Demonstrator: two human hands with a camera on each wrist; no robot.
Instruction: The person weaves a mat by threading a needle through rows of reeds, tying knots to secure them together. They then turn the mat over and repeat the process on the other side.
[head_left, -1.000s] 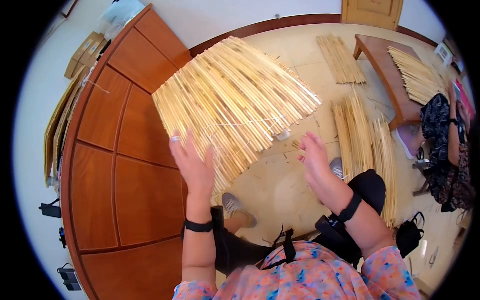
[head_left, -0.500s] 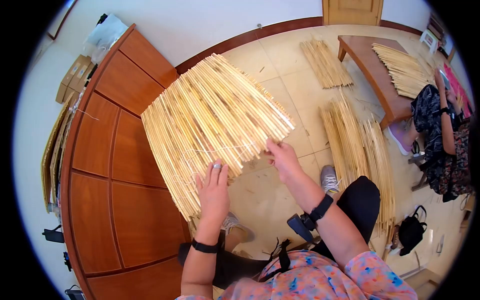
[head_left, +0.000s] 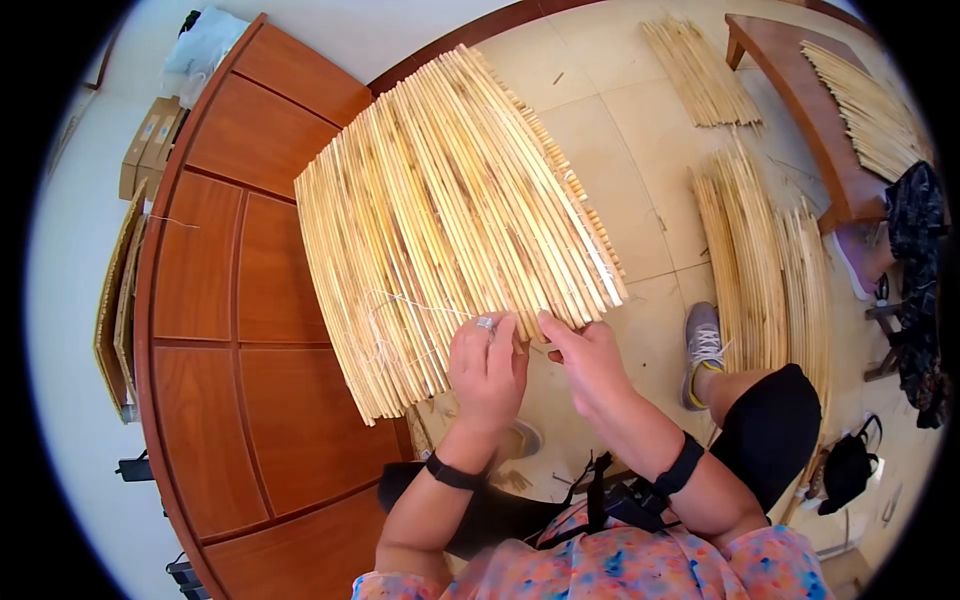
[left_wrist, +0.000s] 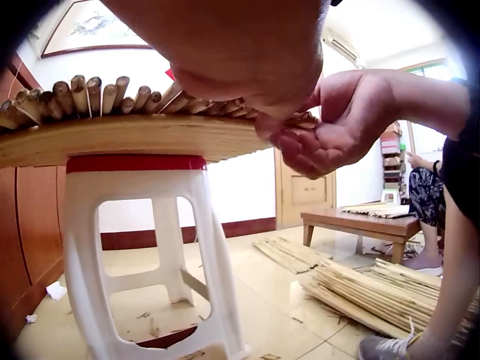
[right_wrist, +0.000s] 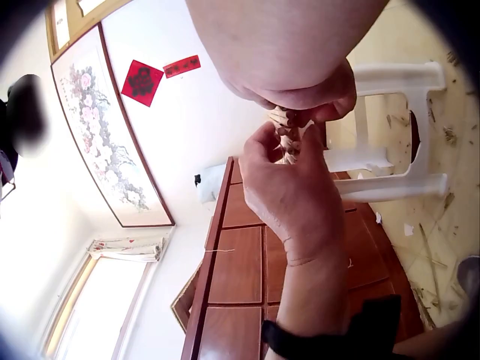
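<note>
A mat of straw-coloured stalks [head_left: 430, 190], laid side by side, rests on a white stool [left_wrist: 214, 277] with a red top edge. Thin white string [head_left: 415, 302] runs loosely across its near part. At the mat's near edge, my left hand [head_left: 487, 370] pinches stalk ends, thumb and fingertips on either side in the right wrist view. Close beside it, my right hand [head_left: 592, 368] has its thumb over the stalk ends and its fingers curled beneath, as the left wrist view shows. Cut round stalk ends [left_wrist: 79, 94] line the mat's edge.
A reddish-brown cabinet [head_left: 285, 260] stands close on the left. Bundles of stalks [head_left: 745, 270] lie on the floor to the right, near a low wooden table [head_left: 800, 100] bearing more stalks. Another person [left_wrist: 427, 187] sits beside that table. My shoe [head_left: 703, 340] is near the bundles.
My right hand has come in from beside the mat to its near edge. My left hand has moved right, off the string area, to meet it there.
</note>
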